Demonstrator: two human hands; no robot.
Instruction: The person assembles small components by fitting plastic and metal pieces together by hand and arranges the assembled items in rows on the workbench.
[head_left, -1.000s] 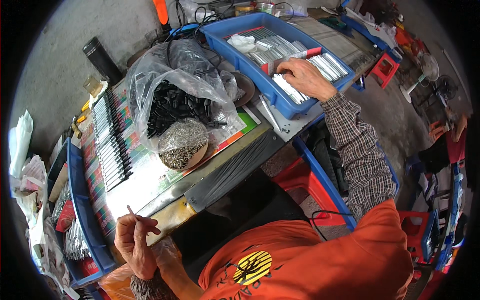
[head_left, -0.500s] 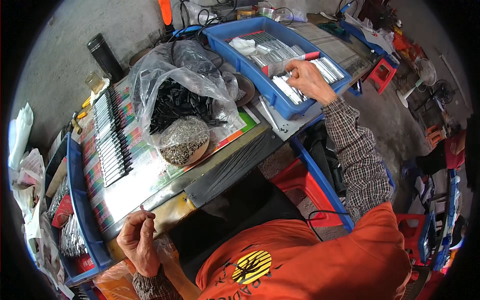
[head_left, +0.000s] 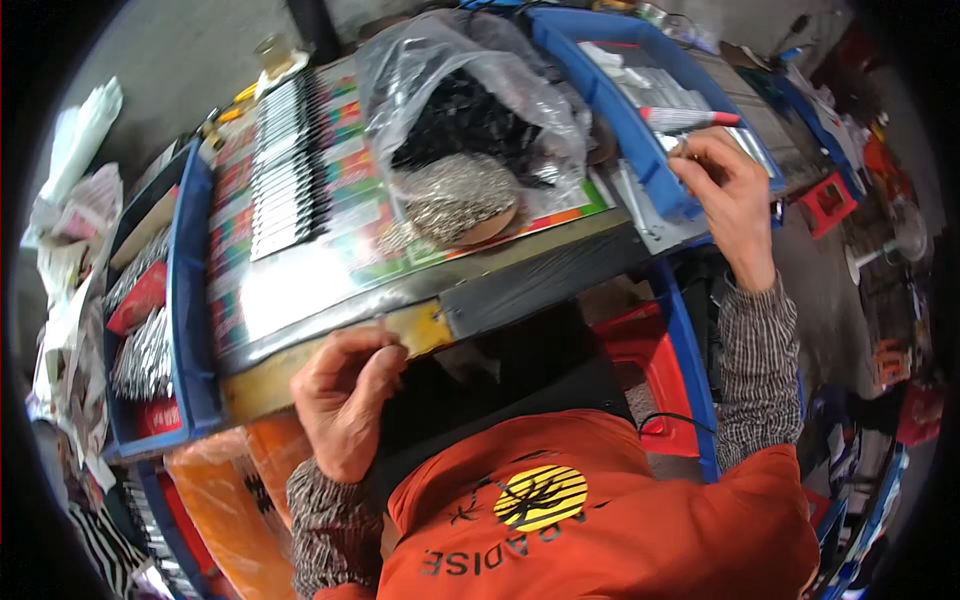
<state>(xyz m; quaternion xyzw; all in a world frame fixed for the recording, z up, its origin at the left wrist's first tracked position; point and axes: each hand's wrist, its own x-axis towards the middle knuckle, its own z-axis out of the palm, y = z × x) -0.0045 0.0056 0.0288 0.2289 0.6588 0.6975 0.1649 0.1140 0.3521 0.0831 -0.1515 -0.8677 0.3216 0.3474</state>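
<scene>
My left hand [head_left: 345, 400] hovers at the near edge of the table, thumb and fingers pinched together. A small thin tip shows above its fingertips, too blurred to name. My right hand [head_left: 730, 195] is over the near end of a blue bin [head_left: 683, 200], its fingers pinched too. Whatever it may hold at the fingertips is blurred. Slim silvery pieces [head_left: 670, 90] lie inside this bin. Between the hands, a clear plastic bag [head_left: 385, 90] holds black parts [head_left: 465, 120], with a round dish of small metal pieces [head_left: 460, 200] in front of it.
A row of slim silver-and-black pieces [head_left: 283, 165] lies on the table's colourful printed sheet [head_left: 350, 225]. At the left stands another blue bin [head_left: 190, 300] with bundles of metal pieces. A red stool [head_left: 645, 370] is under the table's right side, another [head_left: 828, 203] farther off.
The view has turned, so the table sits higher and farther right. My right hand has lifted off the silvery pieces in the bin. The left hand stays pinched near the table edge.
</scene>
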